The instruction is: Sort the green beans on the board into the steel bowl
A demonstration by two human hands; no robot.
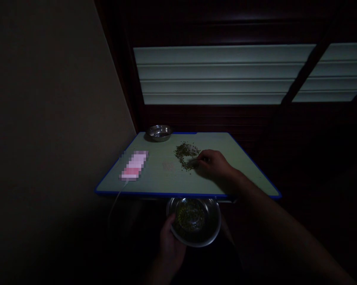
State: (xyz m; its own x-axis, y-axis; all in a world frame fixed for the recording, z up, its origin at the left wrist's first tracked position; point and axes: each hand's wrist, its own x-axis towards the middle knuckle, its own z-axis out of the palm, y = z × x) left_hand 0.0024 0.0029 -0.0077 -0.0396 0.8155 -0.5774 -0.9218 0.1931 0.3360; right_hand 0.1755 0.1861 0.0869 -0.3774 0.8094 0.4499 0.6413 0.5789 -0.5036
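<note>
My left hand (171, 246) grips the left rim of a shiny metal bowl (210, 232), just below the table's front edge. Small greenish grains cover part of the bowl's bottom. On the table lies a loose pile of small dark green grains (182, 150), perhaps mung beans, with a whitish patch of finer bits (192, 149) at its upper right. My right hand (212, 163) is at the pile's lower right side, fingers pinched together. A thin pale shape shows at its fingertips, too dim to name.
A pale green table (240, 178) with a blue edge stands before me. A smaller metal bowl (159, 133) sits at its back left. A phone (134, 165) with a blurred screen lies at left, its white cable (116, 200) hanging over the front edge. Wall left, slatted panels behind.
</note>
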